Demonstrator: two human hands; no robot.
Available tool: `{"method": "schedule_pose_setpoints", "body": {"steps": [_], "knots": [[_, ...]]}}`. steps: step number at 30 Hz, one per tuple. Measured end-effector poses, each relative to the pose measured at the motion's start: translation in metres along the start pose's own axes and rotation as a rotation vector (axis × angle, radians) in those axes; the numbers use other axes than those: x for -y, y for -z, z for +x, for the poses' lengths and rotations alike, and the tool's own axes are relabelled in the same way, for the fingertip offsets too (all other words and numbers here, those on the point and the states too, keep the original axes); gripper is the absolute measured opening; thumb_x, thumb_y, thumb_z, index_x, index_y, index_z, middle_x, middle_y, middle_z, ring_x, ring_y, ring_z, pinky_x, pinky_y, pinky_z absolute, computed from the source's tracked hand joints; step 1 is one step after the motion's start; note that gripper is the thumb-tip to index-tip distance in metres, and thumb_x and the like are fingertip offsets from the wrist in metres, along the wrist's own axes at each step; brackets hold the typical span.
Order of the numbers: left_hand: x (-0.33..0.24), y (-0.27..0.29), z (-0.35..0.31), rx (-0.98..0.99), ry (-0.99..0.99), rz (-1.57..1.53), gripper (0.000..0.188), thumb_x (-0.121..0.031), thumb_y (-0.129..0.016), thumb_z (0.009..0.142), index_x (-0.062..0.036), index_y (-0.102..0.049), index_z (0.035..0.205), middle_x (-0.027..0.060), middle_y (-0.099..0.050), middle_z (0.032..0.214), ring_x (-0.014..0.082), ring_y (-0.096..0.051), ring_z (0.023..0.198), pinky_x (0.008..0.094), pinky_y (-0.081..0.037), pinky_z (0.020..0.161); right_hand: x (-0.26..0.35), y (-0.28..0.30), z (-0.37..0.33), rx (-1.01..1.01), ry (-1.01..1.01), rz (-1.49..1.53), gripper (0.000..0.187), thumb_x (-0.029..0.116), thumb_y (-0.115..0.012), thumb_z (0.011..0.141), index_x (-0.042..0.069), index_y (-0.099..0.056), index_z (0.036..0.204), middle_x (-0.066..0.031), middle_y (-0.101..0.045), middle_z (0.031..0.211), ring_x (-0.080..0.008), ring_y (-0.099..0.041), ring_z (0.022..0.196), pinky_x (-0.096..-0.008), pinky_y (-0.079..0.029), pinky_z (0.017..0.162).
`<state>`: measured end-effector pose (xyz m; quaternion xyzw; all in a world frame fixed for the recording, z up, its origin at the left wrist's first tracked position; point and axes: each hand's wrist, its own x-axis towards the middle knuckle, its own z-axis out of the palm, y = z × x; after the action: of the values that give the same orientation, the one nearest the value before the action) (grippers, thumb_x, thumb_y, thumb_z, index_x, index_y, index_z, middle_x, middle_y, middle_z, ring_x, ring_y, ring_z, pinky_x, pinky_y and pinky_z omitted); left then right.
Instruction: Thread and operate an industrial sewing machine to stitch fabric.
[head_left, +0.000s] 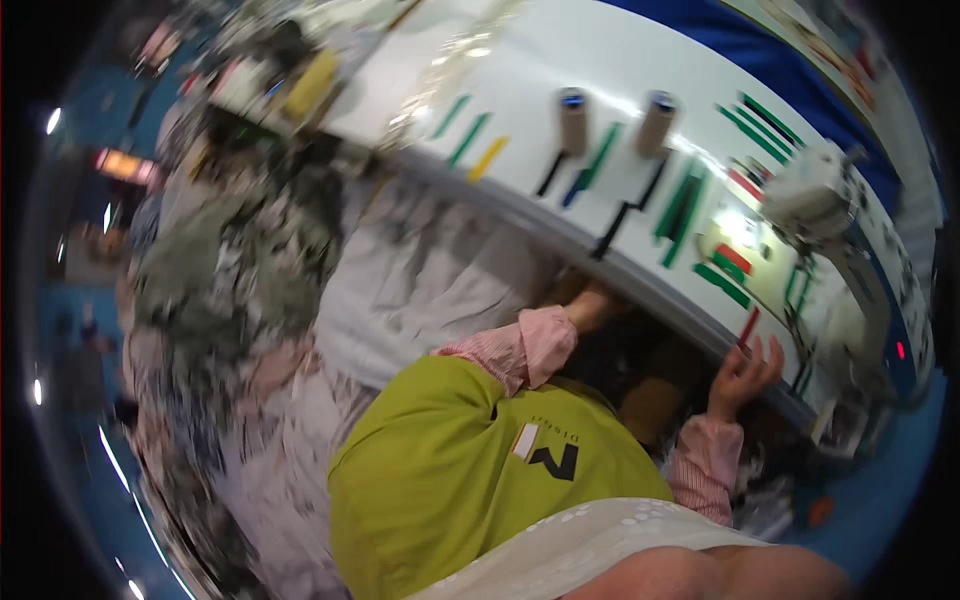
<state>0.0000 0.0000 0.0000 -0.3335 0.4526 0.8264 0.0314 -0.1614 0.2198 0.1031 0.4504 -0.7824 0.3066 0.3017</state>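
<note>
My left hand (590, 308) reaches to the front edge of the white table (540, 80), its fingers hidden at or below that edge. Farther right, my right hand (742, 380) is at the same edge, palm partly showing and fingers spread. A narrow red strip (749, 326) meets its fingertips; whether they grip it is too blurred to tell. Just beyond lie a dark green strip (722, 285) and a red piece (733, 260), beside a pale sewing machine (810, 195) with a lit work area.
Two brown thread cones (573, 122) stand on the table among several green, black and blue strips. A yellow strip (489, 159) lies farther left. White cloth (430, 280) hangs beside my left arm, and a large heap of grey-green garments (235, 260) fills the left side.
</note>
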Motion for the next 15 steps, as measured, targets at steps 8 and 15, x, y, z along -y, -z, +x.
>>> {"method": "schedule_pose_setpoints", "body": {"steps": [8, 15], "knots": [[0.0, 0.003, -0.169, 0.098, -0.41, -0.058, 0.032, -0.004, -0.057, 0.095, 0.0027, -0.059, 0.127, 0.0114, -0.067, 0.112, 0.0167, -0.066, 0.091, 0.0285, -0.054, 0.083, 0.16, 0.018, -0.049, 0.931, -1.068, 1.38, 0.019, 0.018, -0.058, 0.102, 0.0, -0.065, 0.103, -0.004, -0.065, 0.088, -0.0094, -0.059, 0.067, -0.0209, -0.048, 0.063], [-0.026, -0.005, -0.217, -0.033, -1.307, 0.956, 0.037, -0.007, -0.071, 0.08, -0.0037, -0.066, 0.116, 0.0084, -0.067, 0.106, 0.0287, -0.056, 0.107, 0.0365, -0.051, 0.09, 0.181, 0.02, -0.052, 0.784, -1.188, 2.009, 0.026, 0.018, -0.055, 0.103, 0.0, -0.057, 0.122, -0.003, -0.065, 0.098, -0.0095, -0.06, 0.08, -0.0207, -0.049, 0.067]]}}
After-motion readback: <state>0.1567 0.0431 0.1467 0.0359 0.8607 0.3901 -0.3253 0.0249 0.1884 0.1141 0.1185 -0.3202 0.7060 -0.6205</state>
